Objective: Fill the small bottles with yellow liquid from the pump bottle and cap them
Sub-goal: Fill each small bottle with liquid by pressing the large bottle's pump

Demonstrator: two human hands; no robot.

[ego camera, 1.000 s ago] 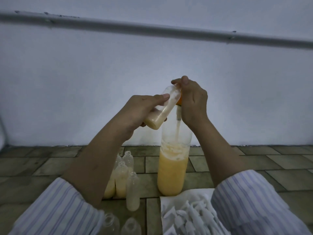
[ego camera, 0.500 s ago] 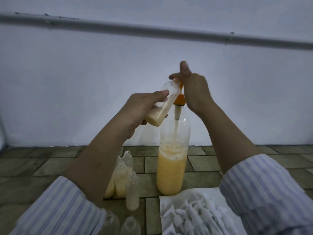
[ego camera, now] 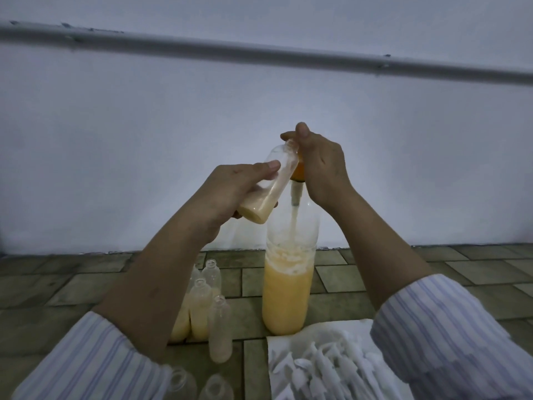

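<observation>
Yellow liquid sits low in the small bottle [ego camera: 269, 186], tilted with its mouth at the orange pump head [ego camera: 297, 171]. The left hand [ego camera: 230, 194] grips its body; the right hand [ego camera: 320, 166] curls over the pump atop the pump bottle [ego camera: 288, 281] on the tiled floor [ego camera: 375, 272]. Risk: if the mouth slips off the spout mid-press, liquid squirts down both hands.

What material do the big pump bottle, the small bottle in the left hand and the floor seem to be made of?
Pump bottle: probably clear, thin plastic, since the yellow liquid and the dip tube show through its wall.
Small bottle, held by the left hand: clear and smooth, likely plastic, though glass cannot be excluded.
Floor: dull greenish tiles with dark joints, perhaps stone or ceramic.
</observation>
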